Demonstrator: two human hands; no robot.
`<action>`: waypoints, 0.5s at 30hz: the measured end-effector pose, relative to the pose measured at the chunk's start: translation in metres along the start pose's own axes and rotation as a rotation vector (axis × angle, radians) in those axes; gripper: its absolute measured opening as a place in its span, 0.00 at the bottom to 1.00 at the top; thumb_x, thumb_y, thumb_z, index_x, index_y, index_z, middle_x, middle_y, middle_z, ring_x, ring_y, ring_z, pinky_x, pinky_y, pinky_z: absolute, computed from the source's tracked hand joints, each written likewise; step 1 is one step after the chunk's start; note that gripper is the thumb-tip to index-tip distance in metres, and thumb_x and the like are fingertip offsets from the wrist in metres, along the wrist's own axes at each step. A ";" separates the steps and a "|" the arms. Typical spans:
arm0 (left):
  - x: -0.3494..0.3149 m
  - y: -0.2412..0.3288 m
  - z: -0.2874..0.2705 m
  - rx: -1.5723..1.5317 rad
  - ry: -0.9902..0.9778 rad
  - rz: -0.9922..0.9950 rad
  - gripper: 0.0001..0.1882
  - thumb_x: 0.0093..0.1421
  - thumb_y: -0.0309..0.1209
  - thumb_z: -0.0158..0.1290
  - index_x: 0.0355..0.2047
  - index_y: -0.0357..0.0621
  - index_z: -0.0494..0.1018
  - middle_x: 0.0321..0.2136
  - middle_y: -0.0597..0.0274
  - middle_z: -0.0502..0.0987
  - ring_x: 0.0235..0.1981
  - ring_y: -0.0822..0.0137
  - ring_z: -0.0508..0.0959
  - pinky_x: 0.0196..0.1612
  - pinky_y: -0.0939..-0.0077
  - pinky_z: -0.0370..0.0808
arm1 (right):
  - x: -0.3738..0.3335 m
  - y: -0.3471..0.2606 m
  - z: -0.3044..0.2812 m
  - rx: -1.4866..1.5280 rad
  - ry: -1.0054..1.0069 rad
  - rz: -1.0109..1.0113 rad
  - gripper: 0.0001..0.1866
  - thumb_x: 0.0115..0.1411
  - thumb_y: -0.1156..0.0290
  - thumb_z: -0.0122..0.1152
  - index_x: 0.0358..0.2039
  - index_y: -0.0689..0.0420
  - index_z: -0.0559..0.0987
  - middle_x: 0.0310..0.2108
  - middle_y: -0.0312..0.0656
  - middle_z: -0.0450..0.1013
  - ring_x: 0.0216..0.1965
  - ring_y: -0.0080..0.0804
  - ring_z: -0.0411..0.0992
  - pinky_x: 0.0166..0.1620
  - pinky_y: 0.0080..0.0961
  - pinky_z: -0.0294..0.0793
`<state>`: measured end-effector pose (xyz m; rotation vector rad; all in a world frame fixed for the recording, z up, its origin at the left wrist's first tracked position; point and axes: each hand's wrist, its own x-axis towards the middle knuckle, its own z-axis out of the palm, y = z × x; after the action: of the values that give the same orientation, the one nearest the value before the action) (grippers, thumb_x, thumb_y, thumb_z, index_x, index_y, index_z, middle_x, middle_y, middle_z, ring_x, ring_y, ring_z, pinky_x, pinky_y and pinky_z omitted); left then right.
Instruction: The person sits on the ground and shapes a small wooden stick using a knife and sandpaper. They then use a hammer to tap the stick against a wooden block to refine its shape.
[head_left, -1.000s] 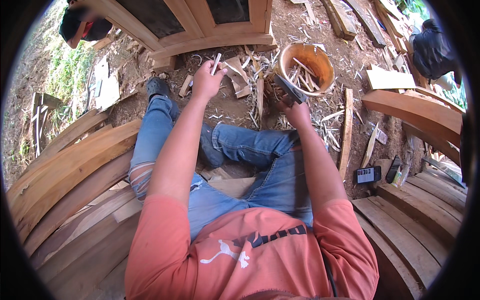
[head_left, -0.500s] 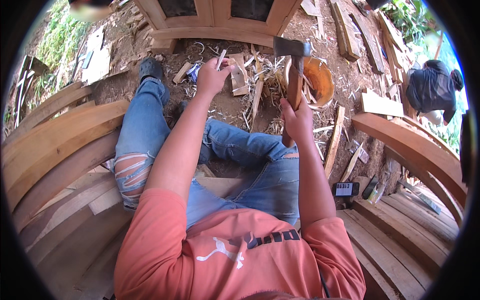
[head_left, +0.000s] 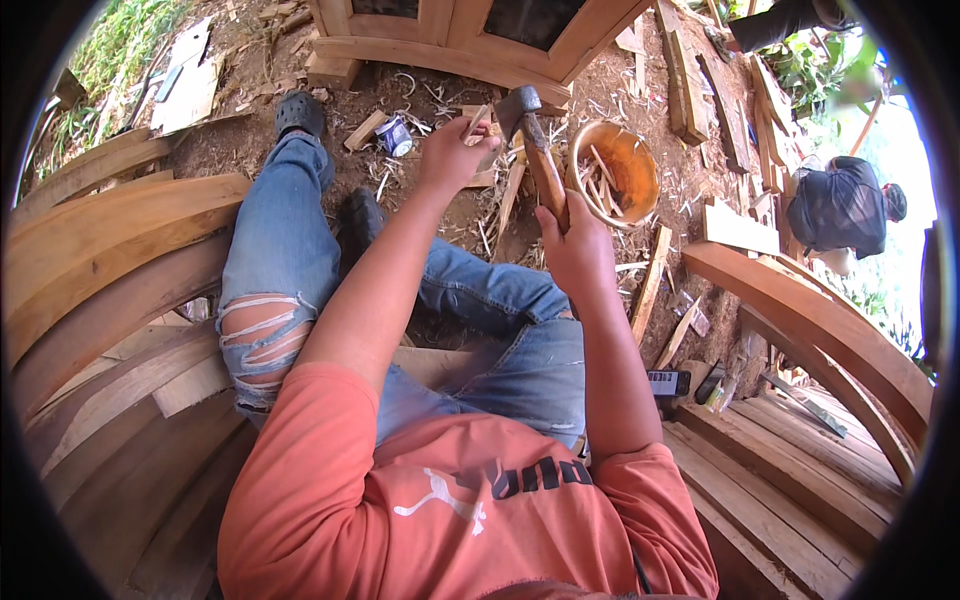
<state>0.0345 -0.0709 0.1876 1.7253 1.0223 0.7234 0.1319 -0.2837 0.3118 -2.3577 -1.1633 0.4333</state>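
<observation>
In my right hand (head_left: 577, 243) is a hatchet (head_left: 546, 172), gripped low on its wooden handle with its dark metal head raised. My left hand (head_left: 452, 155) pinches a thin wooden stick (head_left: 479, 123), whose pale end stands up just left of the hatchet head. The head is close to the stick; whether they touch I cannot tell. Beside the hatchet, to the right, an orange-yellow bucket (head_left: 641, 165) holds several cut wood sticks. Below my left hand, partly hidden, a short wood block (head_left: 482, 179) lies on the ground.
A small can (head_left: 395, 137) and wood shavings litter the dirt. A panelled wooden piece (head_left: 440, 58) stands ahead. Curved planks (head_left: 120, 235) flank me on the left, another curved beam (head_left: 810, 320) on the right. A phone (head_left: 668, 383) lies near stacked boards. Another person (head_left: 840, 210) is bent over at far right.
The hatchet has moved left and slightly down toward the stick. My left hand has shifted right, bringing the two hands closer together. The view has also shifted slightly.
</observation>
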 end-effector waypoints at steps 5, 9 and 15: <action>-0.005 0.007 -0.003 -0.036 -0.034 -0.016 0.21 0.58 0.44 0.72 0.48 0.46 0.86 0.42 0.54 0.88 0.47 0.58 0.88 0.52 0.65 0.81 | -0.003 -0.006 0.008 -0.041 0.020 -0.032 0.18 0.71 0.57 0.63 0.51 0.56 0.77 0.37 0.58 0.82 0.42 0.64 0.80 0.44 0.56 0.77; -0.005 -0.002 0.000 -0.027 0.059 0.058 0.16 0.60 0.40 0.70 0.43 0.44 0.85 0.35 0.52 0.88 0.39 0.55 0.89 0.44 0.64 0.82 | -0.003 -0.009 0.015 -0.068 0.014 -0.031 0.16 0.71 0.57 0.63 0.49 0.56 0.76 0.36 0.57 0.81 0.41 0.64 0.80 0.43 0.56 0.77; -0.010 0.008 -0.006 0.034 0.042 0.015 0.18 0.61 0.43 0.68 0.45 0.45 0.85 0.39 0.52 0.88 0.42 0.52 0.88 0.46 0.61 0.82 | -0.005 -0.010 0.020 -0.107 0.035 -0.029 0.16 0.71 0.57 0.62 0.50 0.56 0.77 0.36 0.58 0.82 0.40 0.64 0.80 0.43 0.56 0.77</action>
<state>0.0275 -0.0782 0.1972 1.7551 1.0570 0.7592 0.1137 -0.2769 0.3009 -2.4263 -1.2311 0.3264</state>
